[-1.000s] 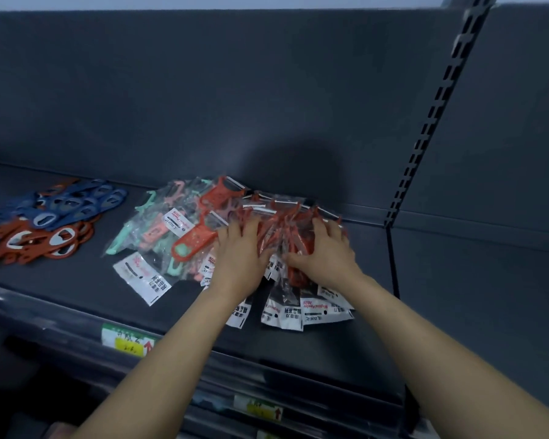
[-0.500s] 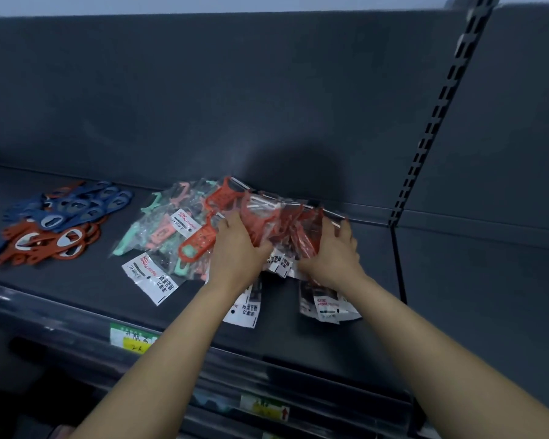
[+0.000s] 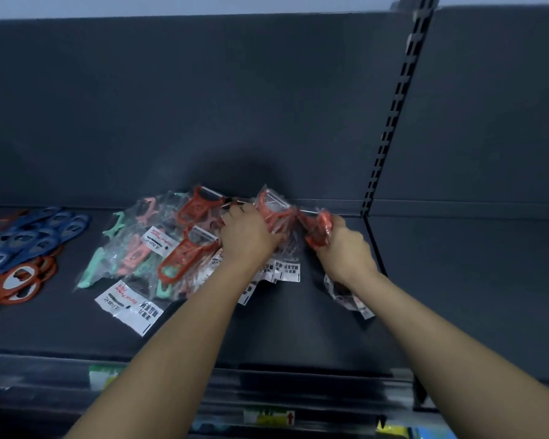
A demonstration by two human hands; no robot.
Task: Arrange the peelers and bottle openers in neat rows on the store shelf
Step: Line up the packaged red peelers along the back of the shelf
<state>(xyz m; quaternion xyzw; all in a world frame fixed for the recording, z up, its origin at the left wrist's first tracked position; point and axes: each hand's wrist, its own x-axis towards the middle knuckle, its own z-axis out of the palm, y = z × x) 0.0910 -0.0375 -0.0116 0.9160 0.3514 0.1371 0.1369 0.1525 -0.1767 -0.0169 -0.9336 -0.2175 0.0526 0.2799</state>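
Observation:
A loose heap of bagged peelers (image 3: pixel 146 248), mint, pink and red, lies on the dark shelf (image 3: pixel 203 327). My left hand (image 3: pixel 248 234) grips a bunch of red bagged peelers (image 3: pixel 274 210) at the heap's right side. My right hand (image 3: pixel 346 248) grips a separate bundle of red bagged peelers (image 3: pixel 319 228), whose label ends hang below my wrist. Blue bottle openers (image 3: pixel 35 236) and orange-red bottle openers (image 3: pixel 16 282) lie piled at the far left.
The shelf's back panel rises just behind the heap. A slotted upright (image 3: pixel 390 122) and a divider split off the right-hand shelf bay (image 3: pixel 473 280). Price tags (image 3: pixel 270 418) sit on the front rail, and lower shelves show beneath.
Both hands have closed on red peeler packs and pulled apart. My right hand has carried its bundle to the right, away from the heap; my left keeps its bunch near the middle.

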